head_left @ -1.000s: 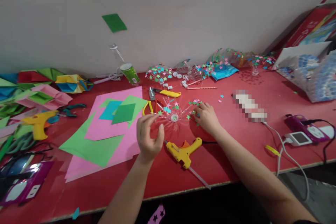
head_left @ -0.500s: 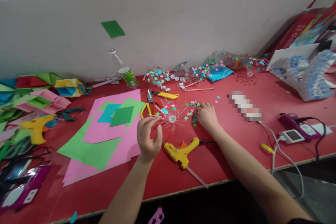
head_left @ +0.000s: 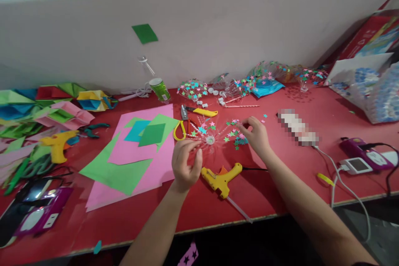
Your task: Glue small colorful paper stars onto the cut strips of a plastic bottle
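Note:
My left hand (head_left: 186, 165) pinches a thin clear strip of a cut plastic bottle piece (head_left: 210, 138) that lies fanned out on the red table (head_left: 280, 183), dotted with small paper stars. My right hand (head_left: 257, 136) hovers over a heap of loose paper stars (head_left: 235, 135) just right of that piece, fingers curled together as if pinching one; what they hold is too small to see. A yellow glue gun (head_left: 222, 178) lies between my forearms, close to my left hand.
Pink and green paper sheets (head_left: 134, 158) lie left of the hands. Yellow-handled pliers (head_left: 181, 126) and a cutter (head_left: 204, 112) sit behind the bottle piece. Finished star-covered pieces (head_left: 191, 89) line the partition. Folded papers and a second glue gun (head_left: 57, 145) are left; a power strip (head_left: 297, 126) and cables right.
My right hand has lifted slightly off the star heap and shifted a little right. My left hand keeps its pinch on the strip. The camera view has drifted.

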The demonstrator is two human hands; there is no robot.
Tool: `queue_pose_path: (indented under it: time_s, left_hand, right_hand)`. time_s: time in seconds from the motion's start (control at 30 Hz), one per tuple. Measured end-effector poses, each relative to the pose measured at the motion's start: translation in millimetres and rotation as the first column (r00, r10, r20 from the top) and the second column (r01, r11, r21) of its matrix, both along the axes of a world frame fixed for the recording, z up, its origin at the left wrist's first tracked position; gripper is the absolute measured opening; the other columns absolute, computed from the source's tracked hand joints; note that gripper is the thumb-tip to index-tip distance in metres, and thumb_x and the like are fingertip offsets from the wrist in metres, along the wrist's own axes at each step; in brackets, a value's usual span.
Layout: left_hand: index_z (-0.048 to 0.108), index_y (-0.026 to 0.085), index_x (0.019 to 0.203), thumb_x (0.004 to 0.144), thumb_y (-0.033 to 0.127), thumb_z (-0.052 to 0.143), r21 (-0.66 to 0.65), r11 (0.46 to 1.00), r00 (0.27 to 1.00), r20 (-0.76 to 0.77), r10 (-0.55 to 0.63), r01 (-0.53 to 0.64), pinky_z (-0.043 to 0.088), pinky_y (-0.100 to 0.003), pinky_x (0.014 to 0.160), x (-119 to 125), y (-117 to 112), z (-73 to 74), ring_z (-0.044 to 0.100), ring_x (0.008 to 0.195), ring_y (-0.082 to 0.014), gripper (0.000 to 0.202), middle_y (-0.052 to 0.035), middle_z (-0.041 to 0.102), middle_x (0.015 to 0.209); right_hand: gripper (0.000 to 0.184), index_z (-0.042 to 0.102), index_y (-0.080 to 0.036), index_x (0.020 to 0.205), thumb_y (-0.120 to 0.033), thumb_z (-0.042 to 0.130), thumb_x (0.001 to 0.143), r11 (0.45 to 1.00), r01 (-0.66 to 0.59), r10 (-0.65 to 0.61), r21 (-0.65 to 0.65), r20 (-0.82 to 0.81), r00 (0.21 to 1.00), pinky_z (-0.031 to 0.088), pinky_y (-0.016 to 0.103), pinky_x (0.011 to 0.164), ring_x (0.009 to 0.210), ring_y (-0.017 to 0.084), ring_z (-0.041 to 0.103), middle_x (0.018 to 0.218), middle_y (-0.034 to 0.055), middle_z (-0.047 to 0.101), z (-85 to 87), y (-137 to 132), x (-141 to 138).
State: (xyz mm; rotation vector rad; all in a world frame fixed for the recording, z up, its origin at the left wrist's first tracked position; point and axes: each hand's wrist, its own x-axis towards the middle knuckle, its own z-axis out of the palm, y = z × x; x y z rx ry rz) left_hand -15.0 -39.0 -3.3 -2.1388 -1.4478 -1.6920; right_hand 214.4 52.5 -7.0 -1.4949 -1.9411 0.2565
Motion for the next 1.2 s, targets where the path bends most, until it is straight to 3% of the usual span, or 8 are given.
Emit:
queue_pose_path:
  time_s: [0.07,0.13,0.27,0.4,0.57,0.8,1.07,1.2]
  left_hand:
    - [0.061,0.020,0.097,0.088,0.019,0.055,-0.006,0.998,0.998,-0.022,-0.056,0.056,0.053,-0.034,0.072,6,-3,5.6,0.061,0.082,-0.0186,0.011,-0.0051,0.063,0.085]
    - [0.060,0.020,0.090,0.088,0.018,0.054,-0.028,0.994,0.993,-0.050,-0.109,0.108,0.052,-0.034,0.070,12,-5,11.6,0.060,0.078,-0.0177,0.007,-0.0039,0.062,0.080]
    - [0.055,0.020,0.079,0.088,0.016,0.054,-0.104,0.966,0.968,-0.065,-0.244,0.236,0.047,-0.031,0.064,20,-7,18.2,0.055,0.071,-0.0161,0.009,-0.0024,0.057,0.073]
    - [0.050,0.020,0.073,0.089,0.014,0.050,-0.192,0.934,0.952,-0.003,-0.308,0.301,0.044,-0.029,0.062,20,-6,15.5,0.051,0.066,-0.0146,0.018,-0.0007,0.054,0.068]
    - [0.051,0.020,0.074,0.092,0.018,0.049,-0.298,0.898,0.944,0.167,-0.284,0.323,0.045,-0.026,0.061,20,-5,11.0,0.052,0.065,-0.0129,0.019,0.0004,0.053,0.069]
    - [0.058,0.017,0.084,0.086,0.010,0.056,-0.134,0.962,0.970,-0.009,-0.242,0.238,0.044,-0.025,0.060,19,-10,14.4,0.054,0.068,-0.0132,0.008,-0.0018,0.058,0.074]
    - [0.054,0.018,0.075,0.085,0.008,0.053,-0.133,0.948,0.956,0.085,-0.279,0.289,0.039,-0.025,0.057,18,-9,13.4,0.047,0.063,-0.0121,0.014,0.0004,0.051,0.067]
    - [0.054,0.018,0.075,0.085,0.007,0.054,-0.094,0.981,0.979,0.131,-0.158,0.171,0.038,-0.026,0.059,6,-2,7.6,0.047,0.065,-0.0122,0.015,0.0002,0.051,0.070]
  right_hand:
    - [0.021,0.057,-0.021,0.076,-0.032,0.053,0.093,0.987,-0.153,0.159,0.045,-0.214,0.964,0.045,0.027,0.067,0.070,0.015,0.058,0.075,0.0014,0.062,12.6,-15,-7]
    - [0.020,0.057,-0.021,0.076,-0.034,0.058,0.091,0.913,-0.404,0.396,0.057,-0.362,0.844,0.046,0.027,0.068,0.071,0.014,0.058,0.075,0.0000,0.062,21.1,-32,-18]
    - [0.019,0.056,-0.021,0.073,-0.027,0.059,0.091,0.771,-0.631,0.631,0.085,-0.238,0.739,0.043,0.030,0.074,0.073,0.014,0.056,0.073,-0.0004,0.061,24.8,-56,-35]
    - [0.022,0.054,-0.020,0.072,-0.028,0.057,0.093,0.740,-0.669,0.668,0.060,-0.172,0.724,0.042,0.030,0.074,0.074,0.015,0.056,0.075,0.0010,0.062,23.9,-61,-38]
    - [0.020,0.057,-0.020,0.076,-0.031,0.059,0.092,0.741,-0.672,0.623,0.011,-0.385,0.681,0.046,0.028,0.073,0.073,0.013,0.058,0.076,-0.0002,0.062,27.4,-58,-34]
    - [0.024,0.061,-0.019,0.077,-0.036,0.057,0.094,0.774,-0.632,0.574,0.026,-0.449,0.685,0.046,0.026,0.069,0.071,0.012,0.057,0.074,0.0000,0.061,27.2,-59,-34]
    - [0.024,0.062,-0.017,0.079,-0.029,0.051,0.097,0.745,-0.654,0.658,0.131,-0.304,0.689,0.045,0.027,0.071,0.074,0.013,0.057,0.077,0.0029,0.063,27.8,-59,-34]
    - [0.014,0.065,-0.017,0.084,-0.020,0.054,0.091,0.646,-0.755,0.764,-0.117,0.089,0.640,0.041,0.028,0.067,0.071,0.014,0.057,0.081,0.0037,0.065,37.3,-62,-22]
